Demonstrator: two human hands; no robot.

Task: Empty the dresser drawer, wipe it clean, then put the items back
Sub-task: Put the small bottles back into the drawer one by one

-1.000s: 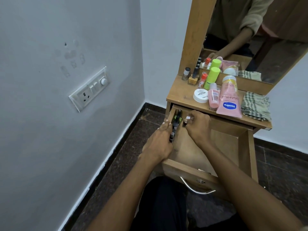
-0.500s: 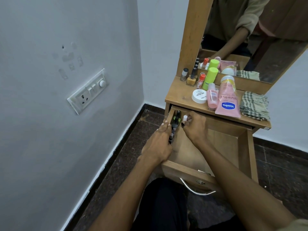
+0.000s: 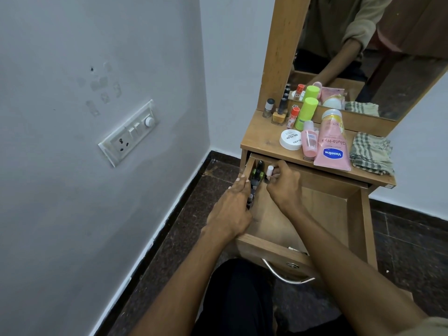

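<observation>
**Small bottles go back along the drawer's left wall**

The drawer [image 3: 312, 214] is pulled out and most of its floor is bare wood. A row of small dark bottles [image 3: 254, 183] lies along the left wall, toward the back left corner. The left hand [image 3: 232, 207] lies over the near end of this row with its fingers curled down on the bottles; how firmly it grips them I cannot tell. The right hand [image 3: 283, 185] pinches a white-capped bottle [image 3: 269, 171] between thumb and fingers, just beside the row at the back of the drawer.

Compared with half a second ago and one second ago, almost nothing has moved. Both hands are in the same places and the white-capped bottle is at nearly the same spot, perhaps a little more upright. So the person seems to be setting and straightening this bottle, not carrying it.

On the dresser top [image 3: 261, 139] other items wait: a Vaseline tube [image 3: 332, 146], a pink bottle [image 3: 309, 144], a white jar [image 3: 290, 139], a green can [image 3: 306, 112] and some nail polish bottles [image 3: 278, 110] near the back edge. A checked cloth [image 3: 371, 152] lies at the right edge.

I judge that the wiping is done and the putting back has only begun, because the drawer holds few things and the top holds many.
</observation>
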